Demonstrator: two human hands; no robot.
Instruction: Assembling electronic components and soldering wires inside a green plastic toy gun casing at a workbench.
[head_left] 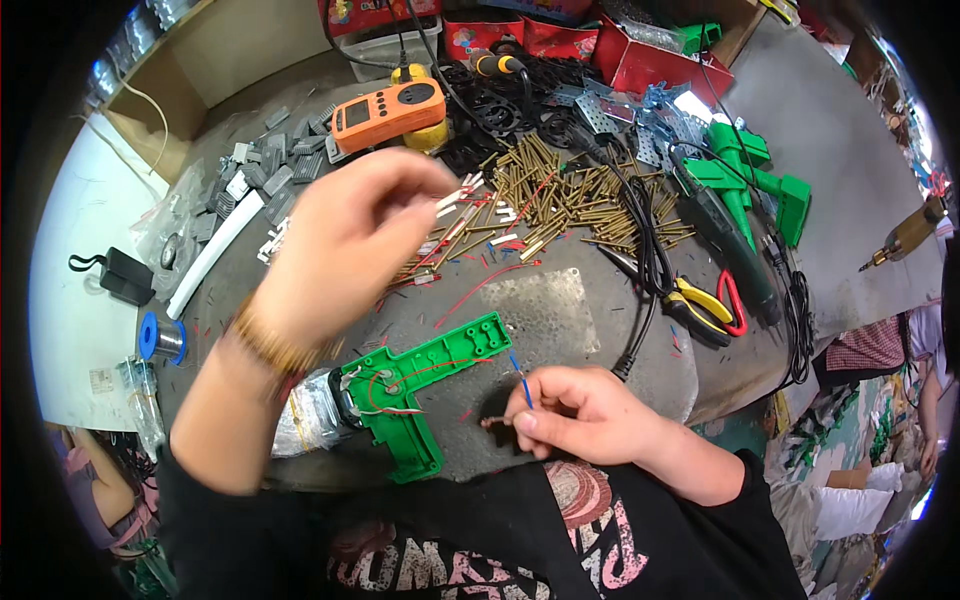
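Observation:
My right hand [580,415] pinches a thin blue wire [524,385] between thumb and fingers. A short brownish twisted piece [494,422] sticks out beside its fingertips. My left hand [350,230], smeared by motion, is raised over the parts pile. Its thumb and forefinger come together at small white pieces [452,201]; what they grip I cannot make out. Below it lies an open green plastic housing half [450,367] with red wires inside. A motor-like cylinder in clear wrap [312,415] sits at the housing's left end, partly behind my left forearm.
Many brass-coloured rods [540,180] are heaped beyond my hands, beside grey blocks [285,155]. An orange meter [390,115] stands at the back. Yellow-black pliers [700,312], a black cord [655,240] and a green tool [745,180] lie right. A solder spool [162,338] stands left.

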